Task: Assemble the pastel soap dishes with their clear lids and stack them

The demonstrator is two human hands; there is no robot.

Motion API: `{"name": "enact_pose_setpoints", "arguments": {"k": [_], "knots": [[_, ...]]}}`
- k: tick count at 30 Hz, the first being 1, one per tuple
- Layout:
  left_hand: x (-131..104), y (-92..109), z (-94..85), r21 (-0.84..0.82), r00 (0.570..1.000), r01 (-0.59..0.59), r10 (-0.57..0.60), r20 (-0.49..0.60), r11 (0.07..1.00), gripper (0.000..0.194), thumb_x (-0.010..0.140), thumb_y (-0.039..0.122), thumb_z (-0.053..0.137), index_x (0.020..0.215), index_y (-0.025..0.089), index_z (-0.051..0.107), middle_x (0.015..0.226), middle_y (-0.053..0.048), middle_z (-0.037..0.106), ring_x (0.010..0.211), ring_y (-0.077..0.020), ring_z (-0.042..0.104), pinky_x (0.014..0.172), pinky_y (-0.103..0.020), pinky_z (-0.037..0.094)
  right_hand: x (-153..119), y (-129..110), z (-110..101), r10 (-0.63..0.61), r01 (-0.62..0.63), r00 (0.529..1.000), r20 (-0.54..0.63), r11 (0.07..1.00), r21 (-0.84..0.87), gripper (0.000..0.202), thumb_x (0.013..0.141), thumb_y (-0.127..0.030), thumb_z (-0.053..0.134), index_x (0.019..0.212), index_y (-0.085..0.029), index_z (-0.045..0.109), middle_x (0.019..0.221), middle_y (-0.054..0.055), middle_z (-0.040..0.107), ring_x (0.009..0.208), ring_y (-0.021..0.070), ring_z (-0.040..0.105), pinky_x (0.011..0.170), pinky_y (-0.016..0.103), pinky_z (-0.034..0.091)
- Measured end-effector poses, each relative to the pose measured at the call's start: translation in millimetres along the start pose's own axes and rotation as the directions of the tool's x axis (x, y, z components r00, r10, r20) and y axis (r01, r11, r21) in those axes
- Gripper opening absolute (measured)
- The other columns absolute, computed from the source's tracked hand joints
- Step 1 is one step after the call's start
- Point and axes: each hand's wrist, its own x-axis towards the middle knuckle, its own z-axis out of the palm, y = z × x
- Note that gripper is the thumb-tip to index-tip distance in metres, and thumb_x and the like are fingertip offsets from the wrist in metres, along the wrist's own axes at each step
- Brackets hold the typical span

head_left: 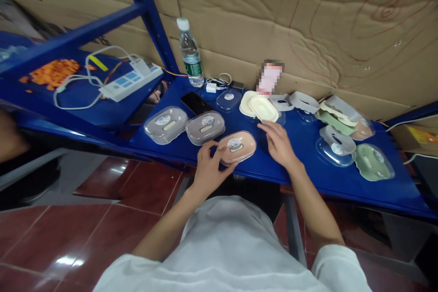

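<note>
My left hand (209, 168) grips the near left edge of a pink oval case (244, 145) with a clear cover and a round sticker, at the front edge of the blue table. My right hand (278, 143) is empty with its fingers apart, just right of the pink case. Its fingertips are close to the stacked cream oval pieces (265, 108). Left of the pink case sit two grey cases under clear covers, one nearer (205, 128) and one farther left (166, 125).
A water bottle (191, 57), a black phone (195, 102) and a white charger (211, 87) are at the back. Grey and green pieces with clear covers (374, 162) lie at right. A power strip (132, 83) and orange bits (54, 73) are on the left shelf.
</note>
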Motion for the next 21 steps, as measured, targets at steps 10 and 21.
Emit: {"name": "enact_pose_setpoints", "arguments": {"k": [10,21], "knots": [[41.2,6.4,24.1,0.18,0.997,-0.08,0.076,0.026,0.98,0.02,0.099,0.034,0.065,0.109,0.019,0.073,0.116,-0.018,0.067,0.103,-0.0348,0.061,0.09,-0.049,0.049,-7.4,13.8,-6.5,0.153,-0.166,0.983,-0.099,0.976,-0.142,0.043,0.108,-0.028,0.047,0.145,-0.019,0.066,0.148,0.016,0.066,0.136,0.0334,0.063,0.117,0.056,0.051],[17.6,51.2,34.5,-0.07,0.842,-0.465,0.465,0.272,0.883,0.03,0.105,0.024,0.059,0.134,0.023,0.067,0.144,-0.013,0.065,0.132,-0.0325,0.06,0.105,-0.048,0.049,-104.3,9.4,-32.3,0.054,-0.069,0.993,0.101,0.987,0.147,0.05,0.109,-0.02,0.042,0.154,-0.034,0.059,0.168,0.004,0.048,0.16,0.0246,0.04,0.128,0.059,0.042]]}}
